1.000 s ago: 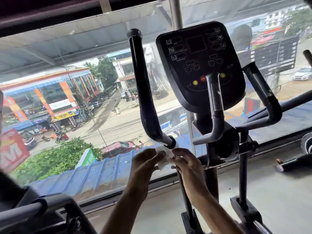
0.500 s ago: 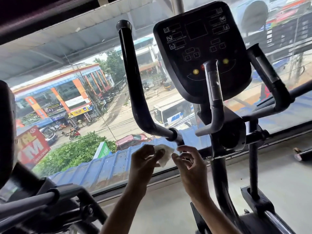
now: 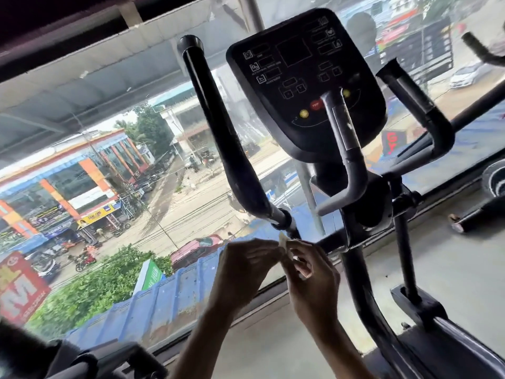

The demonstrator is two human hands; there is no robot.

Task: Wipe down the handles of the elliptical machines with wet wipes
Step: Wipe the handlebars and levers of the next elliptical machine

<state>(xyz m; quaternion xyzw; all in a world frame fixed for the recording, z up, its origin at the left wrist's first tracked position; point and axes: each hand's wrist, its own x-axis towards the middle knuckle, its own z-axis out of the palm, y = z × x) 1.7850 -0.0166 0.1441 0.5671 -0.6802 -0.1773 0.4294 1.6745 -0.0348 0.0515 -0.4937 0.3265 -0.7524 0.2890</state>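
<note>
A black elliptical machine stands before the window, its console (image 3: 306, 86) up high. Its long left handle (image 3: 218, 127) rises from a joint near the middle. A grey inner handle (image 3: 347, 149) and a black right handle (image 3: 418, 113) flank the console. My left hand (image 3: 246, 266) and my right hand (image 3: 308, 269) meet just below the left handle's joint. Both pinch a small white wet wipe (image 3: 287, 243), which is mostly hidden between the fingers.
A large window (image 3: 109, 173) looks down on a street and a blue roof. Part of another machine (image 3: 82, 362) fills the bottom left corner. A black bar (image 3: 481, 214) lies on the grey floor at the right.
My hands have drawn closer together around the wipe, so less of it shows. The view has shifted, and the machine sits lower and more to the right in it.
</note>
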